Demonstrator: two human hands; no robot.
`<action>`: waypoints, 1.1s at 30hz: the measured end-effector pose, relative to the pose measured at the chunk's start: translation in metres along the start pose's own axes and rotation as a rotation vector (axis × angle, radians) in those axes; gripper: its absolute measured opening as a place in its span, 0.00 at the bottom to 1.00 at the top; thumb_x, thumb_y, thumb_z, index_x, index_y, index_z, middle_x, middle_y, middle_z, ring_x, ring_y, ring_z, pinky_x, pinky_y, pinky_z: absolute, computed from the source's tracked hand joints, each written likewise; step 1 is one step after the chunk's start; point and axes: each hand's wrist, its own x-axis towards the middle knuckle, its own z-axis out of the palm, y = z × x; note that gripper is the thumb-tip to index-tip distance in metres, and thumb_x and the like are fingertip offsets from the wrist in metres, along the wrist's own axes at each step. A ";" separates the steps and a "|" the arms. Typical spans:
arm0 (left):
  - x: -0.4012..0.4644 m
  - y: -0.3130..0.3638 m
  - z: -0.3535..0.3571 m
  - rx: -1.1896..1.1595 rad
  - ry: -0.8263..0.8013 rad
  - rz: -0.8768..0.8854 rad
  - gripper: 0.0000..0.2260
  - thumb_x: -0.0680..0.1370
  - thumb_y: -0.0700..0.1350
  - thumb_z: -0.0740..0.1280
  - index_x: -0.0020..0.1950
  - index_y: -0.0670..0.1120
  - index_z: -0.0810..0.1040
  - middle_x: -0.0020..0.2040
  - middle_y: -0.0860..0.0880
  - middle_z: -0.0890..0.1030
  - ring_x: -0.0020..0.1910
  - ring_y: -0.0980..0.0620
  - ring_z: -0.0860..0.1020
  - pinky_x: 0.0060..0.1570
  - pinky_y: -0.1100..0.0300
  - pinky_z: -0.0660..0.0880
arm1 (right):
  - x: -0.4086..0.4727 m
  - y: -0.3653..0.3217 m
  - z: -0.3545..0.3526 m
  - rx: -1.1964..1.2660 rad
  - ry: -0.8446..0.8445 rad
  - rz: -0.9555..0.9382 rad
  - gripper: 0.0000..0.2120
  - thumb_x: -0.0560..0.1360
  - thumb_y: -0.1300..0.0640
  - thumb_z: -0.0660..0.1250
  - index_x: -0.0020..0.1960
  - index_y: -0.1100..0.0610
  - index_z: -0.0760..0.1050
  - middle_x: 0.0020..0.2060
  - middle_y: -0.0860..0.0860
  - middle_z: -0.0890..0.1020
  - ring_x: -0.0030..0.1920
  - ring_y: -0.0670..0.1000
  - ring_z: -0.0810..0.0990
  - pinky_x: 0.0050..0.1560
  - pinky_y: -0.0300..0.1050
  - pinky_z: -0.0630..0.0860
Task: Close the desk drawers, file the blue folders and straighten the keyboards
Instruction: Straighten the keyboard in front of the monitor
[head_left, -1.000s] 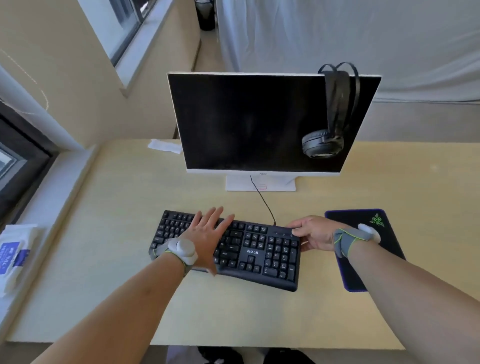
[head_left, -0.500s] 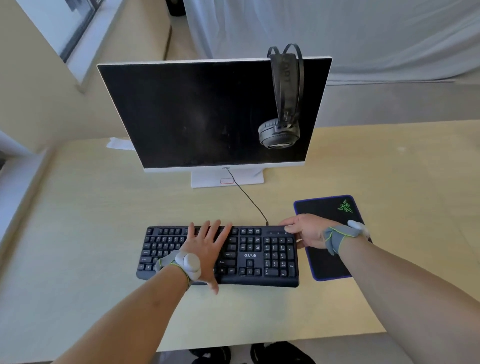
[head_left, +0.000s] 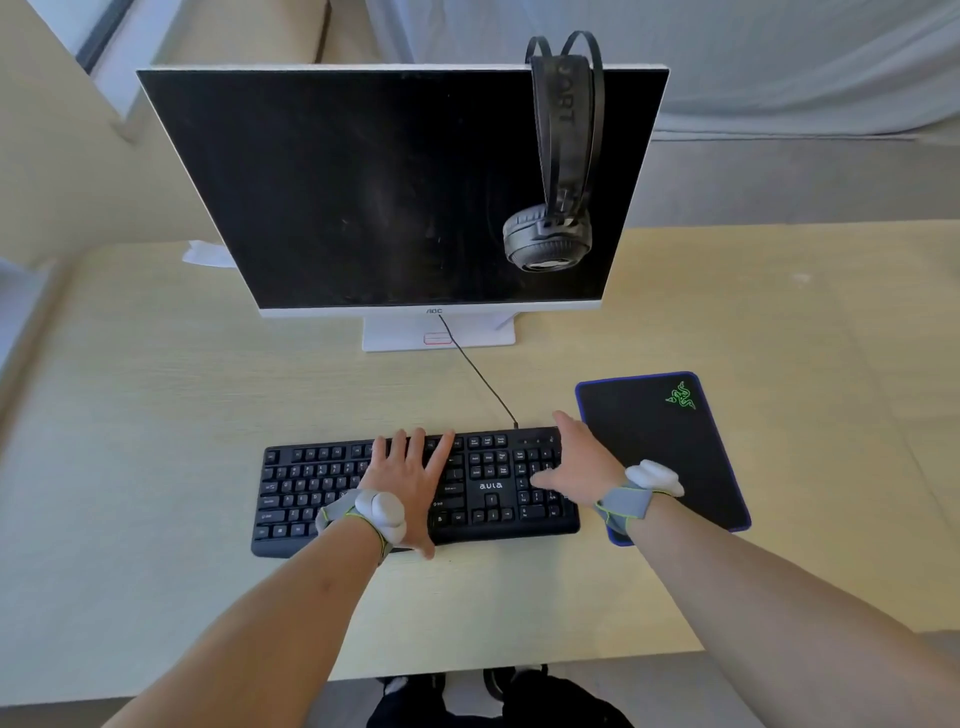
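A black keyboard (head_left: 483, 488) lies on the pale wooden desk (head_left: 156, 426), roughly square to the desk's front edge and in front of the monitor. My left hand (head_left: 410, 478) rests flat on its middle keys with the fingers spread. My right hand (head_left: 576, 462) lies over the keyboard's right end, fingers straight and pointing left across the number keys. Its cable (head_left: 478, 379) runs up toward the monitor stand. No drawers or blue folders are in view.
A white-framed monitor (head_left: 395, 192) stands behind the keyboard, with black headphones (head_left: 556, 228) hung on its top right corner. A black mouse pad (head_left: 670, 441) with a blue border lies just right of the keyboard. A white paper (head_left: 205, 254) lies at the back left.
The keyboard has turned from slanted to about parallel with the desk edge. My right hand moved from gripping its right end to lying over the right keys. The camera shifted right.
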 end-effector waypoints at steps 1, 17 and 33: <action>0.000 0.002 0.000 0.001 -0.006 -0.005 0.72 0.52 0.75 0.73 0.80 0.49 0.34 0.74 0.38 0.60 0.70 0.36 0.62 0.68 0.39 0.60 | -0.001 0.003 0.001 -0.042 0.005 -0.015 0.49 0.71 0.48 0.75 0.81 0.55 0.47 0.77 0.54 0.58 0.74 0.56 0.65 0.68 0.51 0.70; 0.004 0.010 0.009 -0.026 -0.030 -0.052 0.73 0.50 0.76 0.73 0.80 0.49 0.32 0.77 0.38 0.57 0.73 0.35 0.58 0.69 0.36 0.58 | -0.016 0.050 0.026 -0.264 0.084 0.209 0.30 0.81 0.45 0.54 0.80 0.53 0.52 0.80 0.53 0.47 0.79 0.60 0.46 0.72 0.60 0.62; 0.007 0.010 0.006 -0.037 -0.068 -0.071 0.74 0.52 0.74 0.75 0.79 0.49 0.29 0.79 0.38 0.53 0.77 0.33 0.53 0.73 0.34 0.54 | -0.018 0.070 0.010 -0.231 0.229 0.407 0.30 0.72 0.43 0.69 0.70 0.48 0.64 0.61 0.56 0.68 0.58 0.61 0.68 0.54 0.54 0.73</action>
